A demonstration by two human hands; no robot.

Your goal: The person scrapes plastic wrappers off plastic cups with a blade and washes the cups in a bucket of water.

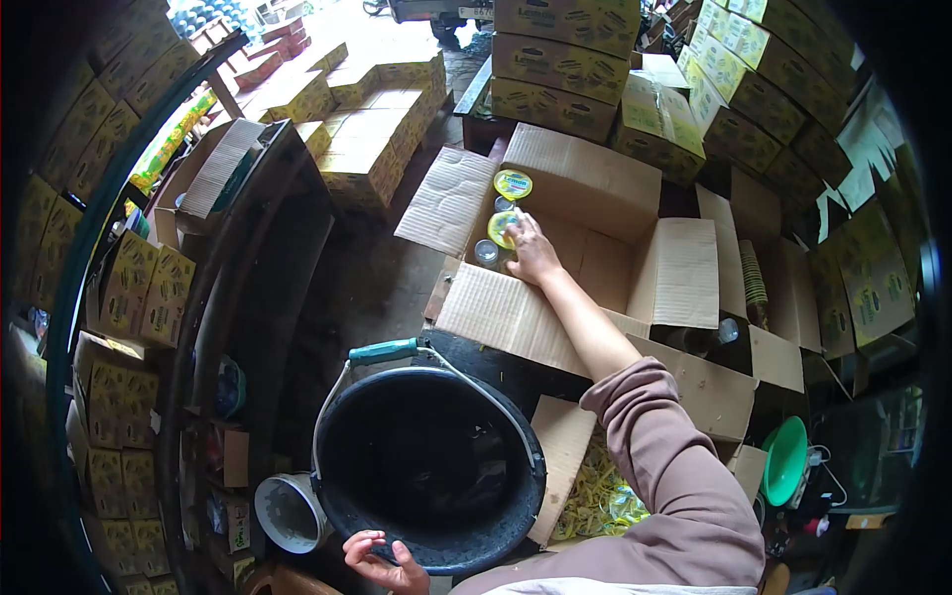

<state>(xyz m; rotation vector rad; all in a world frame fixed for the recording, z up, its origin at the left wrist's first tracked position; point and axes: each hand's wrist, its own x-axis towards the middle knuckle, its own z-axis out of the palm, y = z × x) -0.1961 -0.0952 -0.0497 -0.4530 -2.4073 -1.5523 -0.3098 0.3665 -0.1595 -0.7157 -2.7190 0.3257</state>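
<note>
I see my left hand (387,563) nearest, at the near side of the black bucket (426,446), thumb and fingers spread, nothing visible in it. A white pail (290,516) stands just left of the bucket; to its right a carton holds yellow strips (587,501). The bucket's teal handle grip (385,351) lies at its far rim.

Beyond, my right hand (531,253) reaches into the left end of an open carton (511,317). Its fingers are on a yellow-lidded cup (499,233); I can't tell how firmly they close on it, or whether it is lifted. A clear cup (486,253) sits just nearer and left, and a second lidded cup (513,183) just farther. Farther still I see stacked printed boxes (565,59), with a vehicle (436,12) at the far end.
</note>
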